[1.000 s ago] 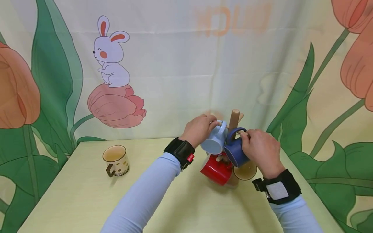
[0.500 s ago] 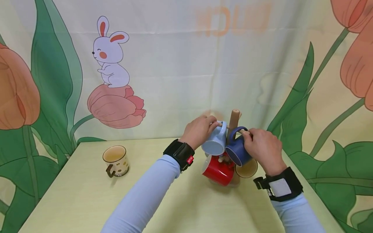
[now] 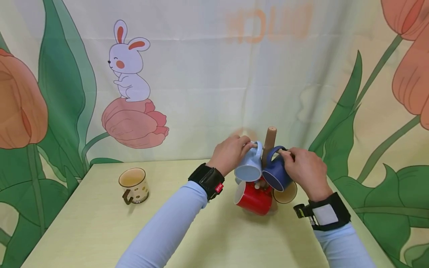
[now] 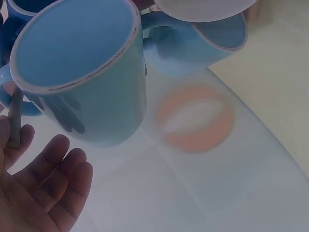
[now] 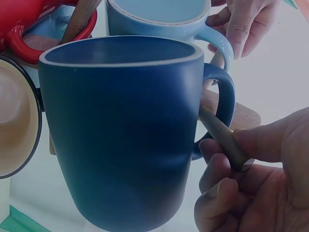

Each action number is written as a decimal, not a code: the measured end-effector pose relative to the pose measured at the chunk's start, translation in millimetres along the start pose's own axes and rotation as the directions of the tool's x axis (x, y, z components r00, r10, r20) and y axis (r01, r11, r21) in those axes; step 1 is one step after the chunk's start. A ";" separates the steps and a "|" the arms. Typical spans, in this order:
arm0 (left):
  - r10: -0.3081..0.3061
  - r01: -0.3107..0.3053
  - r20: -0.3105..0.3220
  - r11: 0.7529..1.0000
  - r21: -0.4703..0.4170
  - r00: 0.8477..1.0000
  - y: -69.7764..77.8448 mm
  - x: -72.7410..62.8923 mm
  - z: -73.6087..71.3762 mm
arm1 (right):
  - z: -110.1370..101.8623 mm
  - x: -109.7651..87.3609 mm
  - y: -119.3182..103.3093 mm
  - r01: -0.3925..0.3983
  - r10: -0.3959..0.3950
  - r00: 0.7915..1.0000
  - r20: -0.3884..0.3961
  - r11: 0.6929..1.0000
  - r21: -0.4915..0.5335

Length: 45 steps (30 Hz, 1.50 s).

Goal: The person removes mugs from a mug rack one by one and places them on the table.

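A wooden mug rack with a round post point(image 3: 270, 139) stands at the right of the table, mugs hanging from its pegs. My left hand point(image 3: 229, 152) pinches the end of the peg point(image 4: 15, 118) that carries a light-blue mug point(image 3: 248, 169). On the other side, my right hand point(image 3: 306, 169) grips the tip of the peg point(image 5: 224, 137) through the handle of a dark-blue mug point(image 5: 120, 130). Below them hang a red mug point(image 3: 253, 200) and a cream mug point(image 3: 287, 195). The left wrist view also shows another light-blue mug point(image 4: 188, 50) lower on the rack. The rack's base is mostly hidden.
A cream mug with brown spots and a brown handle point(image 3: 135, 188) stands upright on the left of the pale table point(image 3: 94, 230). Behind the table hangs a printed curtain point(image 3: 201, 93), close to the rack.
The rack and its mugs have shifted slightly right and nearer, both hands still holding the pegs. A peg end seen behind the post earlier is now hidden.
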<state>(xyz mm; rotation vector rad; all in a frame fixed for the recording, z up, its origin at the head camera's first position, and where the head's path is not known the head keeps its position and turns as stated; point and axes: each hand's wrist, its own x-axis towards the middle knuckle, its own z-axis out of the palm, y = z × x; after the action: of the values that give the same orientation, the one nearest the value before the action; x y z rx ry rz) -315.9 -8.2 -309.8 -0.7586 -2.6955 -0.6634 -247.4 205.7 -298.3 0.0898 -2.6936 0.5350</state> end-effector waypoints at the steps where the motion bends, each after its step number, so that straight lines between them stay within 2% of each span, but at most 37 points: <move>1: 0.001 -0.001 0.000 1.000 0.002 1.000 0.6 -0.4 0.2 | 0.2 -0.1 1.0 -0.001 0.001 1.000 0.001 1.000 0.001; 14: 0.014 -0.014 -0.010 0.999 0.035 1.000 6.0 -10.0 6.7 | 5.3 -3.0 12.4 -0.024 0.023 1.000 0.019 0.999 0.039; 20: 0.028 -0.025 -0.034 0.998 0.066 0.999 7.5 -9.3 8.5 | 5.7 -2.4 14.7 -0.025 0.025 1.000 -0.007 0.999 0.044; 26: 0.060 -0.050 -0.048 0.982 0.183 0.997 8.8 -7.4 4.9 | 6.7 -2.9 15.3 -0.015 0.019 0.998 -0.061 0.998 0.059; 29: 0.061 -0.052 -0.030 0.972 0.230 0.998 8.8 -6.8 -1.3 | 8.2 -5.1 16.3 -0.019 0.028 0.995 -0.094 0.995 0.093; 31: 0.042 -0.039 -0.005 0.968 0.246 0.999 7.5 -7.7 -5.7 | 9.4 -8.0 18.7 -0.045 0.058 0.994 -0.091 0.990 0.137; 34: -0.020 0.007 0.048 0.970 0.243 0.999 1.0 -12.4 -10.8 | 12.2 -15.4 24.2 -0.120 0.137 0.988 -0.073 0.972 0.200; 38: -0.111 0.088 0.095 0.971 0.223 0.989 -18.4 -24.7 -14.7 | 17.0 -25.0 30.6 -0.235 0.254 0.966 -0.043 0.939 0.252; 40: -0.149 0.121 0.109 0.967 0.225 0.983 -29.9 -33.2 -15.9 | 19.4 -27.3 33.1 -0.286 0.295 0.955 0.007 0.919 0.273; 43: -0.204 0.167 0.136 0.955 0.244 0.970 -45.2 -48.2 -17.0 | 23.8 -28.2 37.1 -0.361 0.335 0.932 0.135 0.882 0.304; 45: -0.238 0.189 0.174 0.947 0.258 0.955 -52.9 -59.0 -17.6 | 27.1 -28.7 39.7 -0.402 0.344 0.913 0.221 0.856 0.327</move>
<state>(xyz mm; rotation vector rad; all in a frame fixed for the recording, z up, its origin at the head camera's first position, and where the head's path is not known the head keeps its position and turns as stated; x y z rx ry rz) -293.6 -82.2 -334.9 -0.4989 -3.0031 -0.3069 -236.3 231.7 -346.6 -0.3150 -2.7345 1.1956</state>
